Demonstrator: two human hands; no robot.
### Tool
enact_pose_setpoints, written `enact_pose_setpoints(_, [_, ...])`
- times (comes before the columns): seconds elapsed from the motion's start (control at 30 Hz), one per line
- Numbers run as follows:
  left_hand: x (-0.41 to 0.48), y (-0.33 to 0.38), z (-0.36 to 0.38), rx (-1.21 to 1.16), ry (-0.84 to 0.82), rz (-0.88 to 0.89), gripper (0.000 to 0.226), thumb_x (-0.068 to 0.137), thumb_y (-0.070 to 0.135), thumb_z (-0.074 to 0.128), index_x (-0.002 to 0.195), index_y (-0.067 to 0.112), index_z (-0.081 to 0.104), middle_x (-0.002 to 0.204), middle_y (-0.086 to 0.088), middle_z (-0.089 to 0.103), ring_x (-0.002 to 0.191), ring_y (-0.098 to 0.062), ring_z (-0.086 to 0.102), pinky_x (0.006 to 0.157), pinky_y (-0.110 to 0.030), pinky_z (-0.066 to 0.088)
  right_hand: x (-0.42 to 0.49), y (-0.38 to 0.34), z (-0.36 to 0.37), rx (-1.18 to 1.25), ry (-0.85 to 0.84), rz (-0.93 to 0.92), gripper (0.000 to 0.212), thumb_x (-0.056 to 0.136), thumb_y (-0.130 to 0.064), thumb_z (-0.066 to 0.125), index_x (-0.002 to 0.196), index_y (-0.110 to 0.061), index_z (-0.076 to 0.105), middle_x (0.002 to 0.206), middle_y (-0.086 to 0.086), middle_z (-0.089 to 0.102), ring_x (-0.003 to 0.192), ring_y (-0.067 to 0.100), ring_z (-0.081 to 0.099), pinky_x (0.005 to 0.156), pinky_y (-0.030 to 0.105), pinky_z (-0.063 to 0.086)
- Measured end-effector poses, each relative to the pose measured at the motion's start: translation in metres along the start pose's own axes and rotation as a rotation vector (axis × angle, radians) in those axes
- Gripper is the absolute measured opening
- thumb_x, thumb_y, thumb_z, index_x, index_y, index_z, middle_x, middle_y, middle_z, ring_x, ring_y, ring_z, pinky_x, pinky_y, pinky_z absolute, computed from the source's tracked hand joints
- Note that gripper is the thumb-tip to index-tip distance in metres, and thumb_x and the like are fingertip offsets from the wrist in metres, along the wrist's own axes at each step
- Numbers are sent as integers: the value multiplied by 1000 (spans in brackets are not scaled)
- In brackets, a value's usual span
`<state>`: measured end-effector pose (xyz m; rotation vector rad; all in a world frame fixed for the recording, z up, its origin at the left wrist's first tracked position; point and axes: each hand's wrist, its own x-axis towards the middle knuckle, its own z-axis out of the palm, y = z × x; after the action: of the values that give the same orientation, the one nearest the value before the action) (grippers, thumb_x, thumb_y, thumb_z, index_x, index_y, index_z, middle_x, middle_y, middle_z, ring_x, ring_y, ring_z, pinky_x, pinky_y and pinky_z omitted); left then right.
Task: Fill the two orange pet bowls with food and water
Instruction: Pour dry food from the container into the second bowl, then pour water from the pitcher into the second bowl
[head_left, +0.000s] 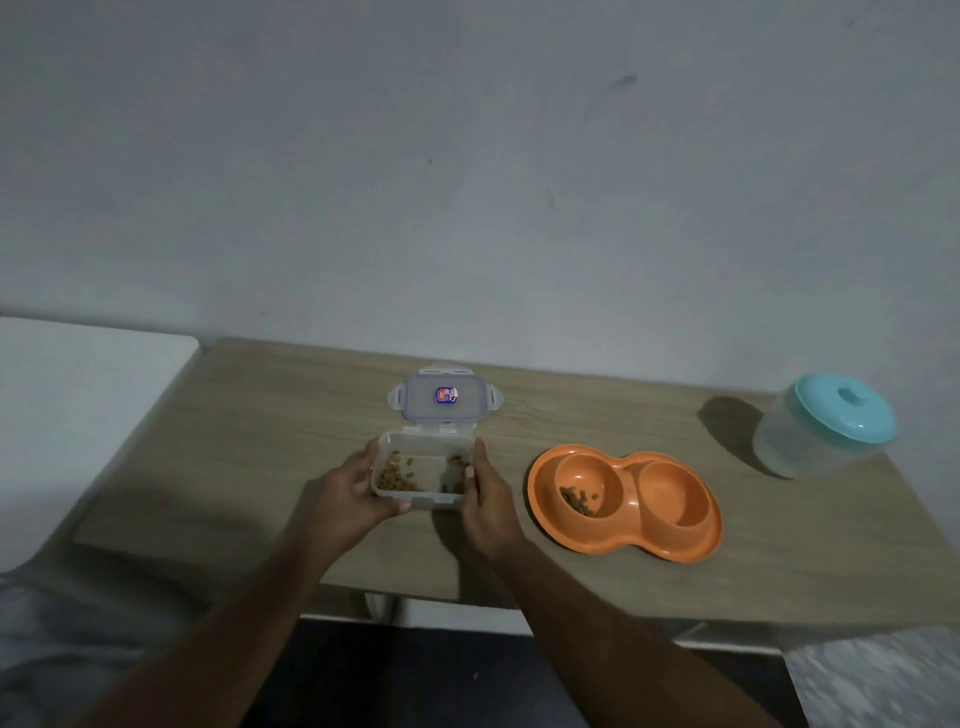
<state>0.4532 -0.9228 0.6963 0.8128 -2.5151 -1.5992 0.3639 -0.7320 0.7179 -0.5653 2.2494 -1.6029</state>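
A clear plastic food container (422, 470) stands open on the wooden table, with brown kibble along its left and right sides. Its lid (445, 400) lies flat on the table just behind it. My left hand (353, 493) holds the container's left side and my right hand (485, 499) holds its right side. To the right sits the orange double pet bowl (626, 501). A small heap of kibble (579, 500) lies in its left cup; its right cup looks empty.
A translucent jar with a teal lid (823, 423) stands at the table's far right. The table (234, 441) backs onto a grey wall. A white surface (78, 389) adjoins it on the left.
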Motion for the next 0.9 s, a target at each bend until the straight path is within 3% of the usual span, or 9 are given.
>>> enact_pose_setpoints(0.13, [0, -1, 1, 5, -1, -4, 100, 58, 36, 94, 145, 37, 46, 102, 27, 73, 98, 9, 68, 98, -28, 54, -1, 3, 2, 40, 9, 18, 42, 105, -6, 31, 125, -43, 36, 108, -17, 54, 89, -31, 51, 75, -6, 37])
enact_pose_setpoints(0.23, [-1, 0, 2, 5, 1, -22, 100, 58, 38, 94, 145, 37, 45, 108, 23, 73, 99, 8, 68, 98, -30, 55, -2, 5, 1, 25, 7, -1, 40, 105, -6, 32, 135, -31, 29, 111, -13, 54, 87, -33, 48, 74, -7, 35])
enact_pose_setpoints(0.37, [-1, -4, 4, 44, 8, 0, 95, 61, 37, 93, 143, 42, 45, 99, 31, 71, 95, 12, 67, 93, -24, 54, -2, 8, 0, -42, 22, -15, 37, 105, -10, 33, 135, -31, 29, 107, -12, 55, 88, -31, 50, 74, -6, 35])
enact_pose_setpoints(0.47, [-2, 2, 0, 107, 1, 30, 92, 55, 53, 90, 135, 51, 45, 117, 22, 70, 104, 0, 69, 98, -37, 55, 0, 11, -3, -106, -2, -54, 36, 105, -19, 37, 140, -30, 35, 119, -9, 56, 99, -18, 54, 82, -1, 37])
enact_pose_setpoints(0.53, [-1, 13, -3, 181, 66, 63, 112, 47, 67, 84, 146, 40, 39, 143, 10, 56, 125, -11, 60, 106, -41, 49, 1, 1, -14, -117, 2, -57, 41, 105, -24, 38, 145, -21, 35, 128, -13, 48, 110, -11, 48, 90, -3, 31])
enact_pose_setpoints(0.6, [2, 31, -5, 182, 117, 69, 127, 42, 73, 80, 152, 31, 33, 155, 3, 43, 137, -16, 48, 111, -40, 43, 1, -10, -30, -158, 23, -79, 48, 104, -26, 39, 149, -14, 31, 132, -15, 40, 122, -7, 34, 97, -5, 20])
enact_pose_setpoints(0.7, [10, 59, 9, 164, 121, 102, 123, 43, 75, 82, 150, 38, 33, 152, 7, 46, 131, -13, 53, 103, -40, 50, 5, -13, -59, -209, 66, -74, 55, 104, -31, 39, 153, -13, 23, 155, -2, 31, 140, 2, 22, 116, 18, 17])
enact_pose_setpoints(0.83, [13, 123, 61, 66, 44, 208, 111, 58, 40, 95, 152, 20, 38, 144, 3, 48, 119, -14, 57, 91, -24, 45, 7, -12, -120, -229, 208, -49, 58, 103, -34, 40, 154, -12, 21, 161, 3, 22, 148, 14, 20, 121, 29, 18])
enact_pose_setpoints(0.9, [16, 131, 85, 41, 23, 209, 111, 64, 31, 94, 155, 14, 32, 153, -1, 42, 129, -16, 51, 102, -26, 44, 6, -8, -139, -256, 209, -41, 59, 103, -34, 40, 154, -12, 21, 161, 4, 23, 148, 14, 20, 120, 27, 18])
